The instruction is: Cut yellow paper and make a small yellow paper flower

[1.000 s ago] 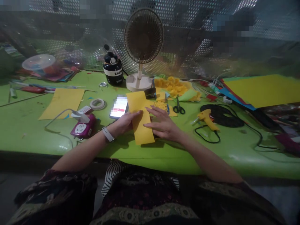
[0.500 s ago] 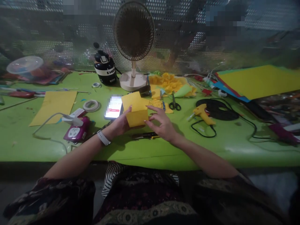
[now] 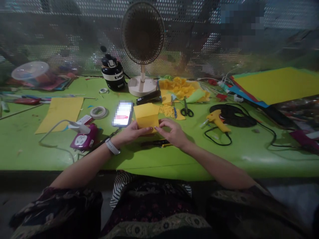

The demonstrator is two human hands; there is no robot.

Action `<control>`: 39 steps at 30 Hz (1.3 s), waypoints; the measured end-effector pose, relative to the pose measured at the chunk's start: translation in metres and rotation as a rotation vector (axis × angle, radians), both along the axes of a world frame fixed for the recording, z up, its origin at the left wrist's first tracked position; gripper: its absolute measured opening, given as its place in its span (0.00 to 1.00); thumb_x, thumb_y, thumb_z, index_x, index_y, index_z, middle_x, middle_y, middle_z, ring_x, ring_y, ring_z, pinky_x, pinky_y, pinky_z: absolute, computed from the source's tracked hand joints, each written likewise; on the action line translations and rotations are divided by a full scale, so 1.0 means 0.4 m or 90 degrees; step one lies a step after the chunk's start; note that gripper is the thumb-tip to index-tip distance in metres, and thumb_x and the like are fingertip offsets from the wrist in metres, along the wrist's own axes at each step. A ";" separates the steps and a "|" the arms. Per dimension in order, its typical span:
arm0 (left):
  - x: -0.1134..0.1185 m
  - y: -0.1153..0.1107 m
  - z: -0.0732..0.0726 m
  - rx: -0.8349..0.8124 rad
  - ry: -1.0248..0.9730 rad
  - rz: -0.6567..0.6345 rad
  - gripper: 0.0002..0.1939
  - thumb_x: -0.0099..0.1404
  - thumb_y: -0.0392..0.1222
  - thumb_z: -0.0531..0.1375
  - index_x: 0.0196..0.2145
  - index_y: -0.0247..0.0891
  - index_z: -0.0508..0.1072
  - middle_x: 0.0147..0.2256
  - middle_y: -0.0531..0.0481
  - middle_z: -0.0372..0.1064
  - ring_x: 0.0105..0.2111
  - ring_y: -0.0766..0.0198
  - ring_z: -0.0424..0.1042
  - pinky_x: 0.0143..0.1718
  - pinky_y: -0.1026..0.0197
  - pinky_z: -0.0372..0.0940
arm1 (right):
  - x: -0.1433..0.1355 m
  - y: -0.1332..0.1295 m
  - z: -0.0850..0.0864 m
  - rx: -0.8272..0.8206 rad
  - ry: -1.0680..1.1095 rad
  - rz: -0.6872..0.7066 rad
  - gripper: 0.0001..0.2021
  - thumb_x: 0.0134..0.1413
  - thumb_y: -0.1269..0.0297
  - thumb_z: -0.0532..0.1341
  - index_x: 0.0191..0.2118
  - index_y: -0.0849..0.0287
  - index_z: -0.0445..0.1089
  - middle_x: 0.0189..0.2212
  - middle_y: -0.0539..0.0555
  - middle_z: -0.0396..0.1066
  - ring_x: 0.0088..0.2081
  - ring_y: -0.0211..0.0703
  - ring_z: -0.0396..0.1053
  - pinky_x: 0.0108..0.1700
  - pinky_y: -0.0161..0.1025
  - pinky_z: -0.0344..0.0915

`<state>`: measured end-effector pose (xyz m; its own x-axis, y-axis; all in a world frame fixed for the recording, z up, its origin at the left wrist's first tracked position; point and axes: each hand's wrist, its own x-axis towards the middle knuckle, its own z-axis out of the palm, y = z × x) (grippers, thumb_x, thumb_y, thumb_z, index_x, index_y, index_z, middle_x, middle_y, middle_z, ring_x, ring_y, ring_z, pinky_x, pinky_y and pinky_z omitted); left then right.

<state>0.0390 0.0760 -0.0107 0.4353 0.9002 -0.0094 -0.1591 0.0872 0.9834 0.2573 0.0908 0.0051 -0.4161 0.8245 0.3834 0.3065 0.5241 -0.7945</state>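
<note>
A folded piece of yellow paper (image 3: 147, 116), shaped like a small box with a raised flap, is held between my hands above the table. My left hand (image 3: 130, 132) grips its left side and lower edge, the thumb along the front. At its right lower corner, the fingers of my right hand (image 3: 171, 132) pinch the paper. Beneath lies a dark cutter-like tool (image 3: 156, 143) with a yellow part, partly hidden. A lit phone (image 3: 122, 114) rests just left of the paper. Yellow paper scraps (image 3: 169, 111) and black-handled scissors (image 3: 186, 109) lie beyond my right hand.
A yellow glue gun (image 3: 217, 120) with its cord lies at right. Leftward are a purple power socket (image 3: 84, 136), a tape roll (image 3: 98, 112) and a yellow sheet (image 3: 61, 111). A fan (image 3: 142, 85) and a black bottle (image 3: 112, 78) stand behind. Coloured sheets (image 3: 276, 84) are stacked back right.
The yellow paper has tipped, its top flap now lower, and both hands have shifted on it. My left thumb has come round to the front edge; my right fingers have closed on the lower corner.
</note>
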 end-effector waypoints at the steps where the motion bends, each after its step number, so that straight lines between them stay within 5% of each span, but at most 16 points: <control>1: 0.000 0.000 0.000 0.007 0.002 -0.006 0.21 0.63 0.48 0.70 0.52 0.39 0.76 0.52 0.43 0.77 0.48 0.57 0.78 0.54 0.52 0.71 | -0.001 0.000 0.003 -0.022 0.019 -0.002 0.17 0.59 0.47 0.66 0.29 0.55 0.69 0.37 0.57 0.75 0.43 0.50 0.73 0.49 0.52 0.70; 8: 0.004 -0.013 0.001 -0.004 0.041 -0.056 0.20 0.62 0.44 0.71 0.50 0.37 0.76 0.47 0.43 0.78 0.45 0.57 0.78 0.49 0.53 0.73 | -0.005 -0.002 0.017 -0.244 0.135 -0.004 0.23 0.49 0.41 0.70 0.36 0.55 0.68 0.33 0.51 0.70 0.35 0.42 0.69 0.38 0.41 0.70; 11: 0.010 -0.013 0.002 -0.012 0.027 -0.058 0.23 0.60 0.43 0.72 0.51 0.37 0.75 0.47 0.43 0.79 0.45 0.57 0.79 0.48 0.55 0.74 | -0.008 -0.007 0.017 -0.213 0.128 0.009 0.23 0.50 0.39 0.69 0.29 0.55 0.68 0.28 0.50 0.67 0.31 0.41 0.65 0.35 0.40 0.67; 18: 0.005 0.008 0.003 -0.055 0.001 0.095 0.29 0.57 0.45 0.74 0.53 0.35 0.72 0.38 0.45 0.82 0.36 0.60 0.81 0.39 0.59 0.75 | -0.006 0.002 0.011 -0.197 0.152 -0.033 0.25 0.47 0.40 0.70 0.24 0.55 0.64 0.23 0.47 0.61 0.27 0.38 0.58 0.30 0.39 0.59; 26: 0.002 0.004 0.004 -0.034 0.024 0.099 0.27 0.58 0.47 0.74 0.52 0.36 0.75 0.30 0.50 0.80 0.26 0.68 0.76 0.29 0.65 0.71 | -0.005 0.006 0.022 -0.236 0.159 -0.035 0.25 0.47 0.38 0.70 0.24 0.55 0.65 0.22 0.46 0.58 0.26 0.37 0.54 0.28 0.38 0.54; 39: 0.009 -0.001 0.019 0.006 0.034 0.093 0.30 0.57 0.49 0.73 0.53 0.34 0.73 0.36 0.47 0.82 0.37 0.60 0.82 0.41 0.59 0.77 | -0.002 0.013 0.006 -0.240 0.173 -0.035 0.26 0.46 0.39 0.71 0.24 0.56 0.64 0.22 0.46 0.58 0.26 0.36 0.54 0.28 0.38 0.54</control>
